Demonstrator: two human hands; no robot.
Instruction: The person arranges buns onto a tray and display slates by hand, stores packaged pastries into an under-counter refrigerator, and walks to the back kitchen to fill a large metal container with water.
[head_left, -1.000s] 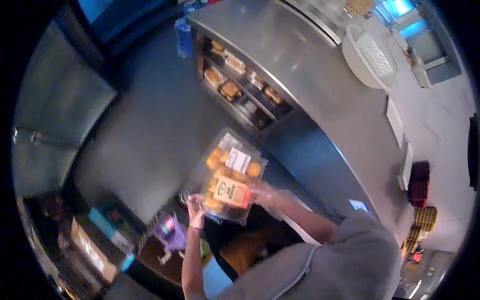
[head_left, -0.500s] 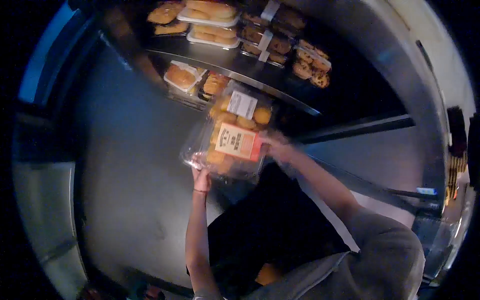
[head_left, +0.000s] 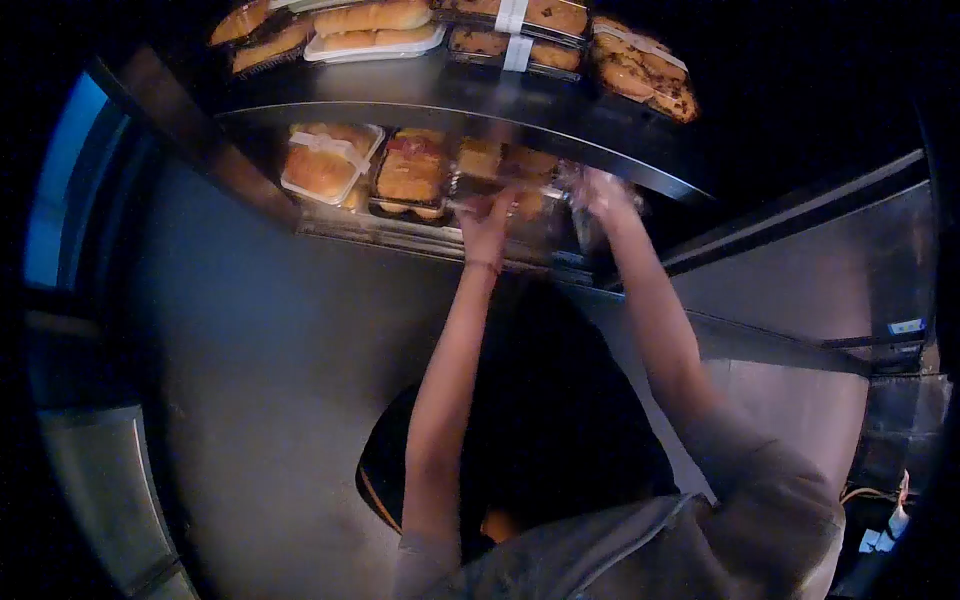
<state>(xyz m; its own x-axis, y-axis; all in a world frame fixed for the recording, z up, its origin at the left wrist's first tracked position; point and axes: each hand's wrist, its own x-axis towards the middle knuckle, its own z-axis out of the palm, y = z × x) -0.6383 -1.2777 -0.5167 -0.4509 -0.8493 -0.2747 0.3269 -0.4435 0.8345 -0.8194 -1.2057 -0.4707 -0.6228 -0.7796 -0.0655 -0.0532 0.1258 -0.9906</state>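
Observation:
A clear plastic clamshell box of golden pastries (head_left: 508, 165) lies on the lower shelf (head_left: 420, 238) of a dark display case. My left hand (head_left: 487, 222) grips the box's near left edge. At the box's right end, my right hand (head_left: 601, 193) holds on, blurred by motion. Both arms reach forward and up into the case.
Left of the box on the same shelf sit a white tray of buns (head_left: 322, 165) and a black tray of pastries (head_left: 412, 175). The upper shelf (head_left: 480, 95) carries several more packed baked goods. A grey floor lies below, with a steel counter front at right.
The box was held in front of the case with its orange label facing me. Both hands have since carried it forward onto the lower shelf, and my view has dropped closer.

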